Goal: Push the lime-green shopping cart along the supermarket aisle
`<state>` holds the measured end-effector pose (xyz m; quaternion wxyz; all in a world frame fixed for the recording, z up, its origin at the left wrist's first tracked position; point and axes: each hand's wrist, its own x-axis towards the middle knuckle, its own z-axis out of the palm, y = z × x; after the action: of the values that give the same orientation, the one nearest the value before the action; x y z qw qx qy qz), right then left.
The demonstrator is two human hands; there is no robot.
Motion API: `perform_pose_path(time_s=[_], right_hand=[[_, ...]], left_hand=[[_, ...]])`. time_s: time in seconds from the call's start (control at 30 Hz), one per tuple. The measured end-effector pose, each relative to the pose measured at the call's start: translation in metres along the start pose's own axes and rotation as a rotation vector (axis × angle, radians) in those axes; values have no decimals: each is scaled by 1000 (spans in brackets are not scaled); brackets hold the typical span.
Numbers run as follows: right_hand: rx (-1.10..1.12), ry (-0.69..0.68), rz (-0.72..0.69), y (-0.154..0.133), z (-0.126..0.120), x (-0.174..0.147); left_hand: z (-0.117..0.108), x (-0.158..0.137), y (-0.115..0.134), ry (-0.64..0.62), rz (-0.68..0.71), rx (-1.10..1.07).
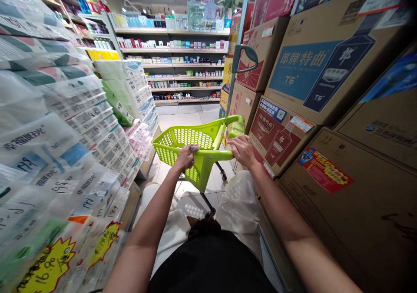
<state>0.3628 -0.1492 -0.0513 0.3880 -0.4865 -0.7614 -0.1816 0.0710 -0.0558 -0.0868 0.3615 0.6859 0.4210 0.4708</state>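
A bright green plastic shopping cart (208,171) stands just in front of me, turned sideways, with its perforated basket to the left. My left hand (185,158) is closed at the basket's near rim, with a small crumpled greyish cloth (194,148) showing at its fingertips. On the right, my right hand (243,151) curls over the near end of the cart handle (236,131); its fingertips are partly hidden. No goods show in the visible part of the basket. Black legs with casters (223,173) hold the cart up.
Stacked tissue packs (84,110) with price signs line the left side. Cardboard liquor cartons (302,63) rise close on the right, beside a dark door handle (245,59). Beyond the tiled floor (189,113), shelves (176,50) of small boxes and bottles span the back.
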Motion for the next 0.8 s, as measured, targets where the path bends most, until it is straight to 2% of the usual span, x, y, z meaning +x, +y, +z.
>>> perform_pose_path(time_s=[0.13,0.23,0.33,0.47,0.53,0.73,0.8], right_hand=[[-104,-28,1,-21,3,1],[-184,-87,-24,-42,18,3],[-272,-88,-17,-48,31,2],[-313,-46,-6,-40,36,-1],[-302,-46,18,-37,36,-1],[-264,-91,27,-33,33,1],[-256,-107,15,-31,32,1]], left_hand=[[16,-5,5,1,-26,-53],[22,-5,2,-22,114,54],[11,-5,-15,-5,212,223],[-18,-8,-42,156,94,380],[-18,-11,-44,170,79,405],[39,-23,-14,15,281,327],[42,-28,-13,19,294,317]])
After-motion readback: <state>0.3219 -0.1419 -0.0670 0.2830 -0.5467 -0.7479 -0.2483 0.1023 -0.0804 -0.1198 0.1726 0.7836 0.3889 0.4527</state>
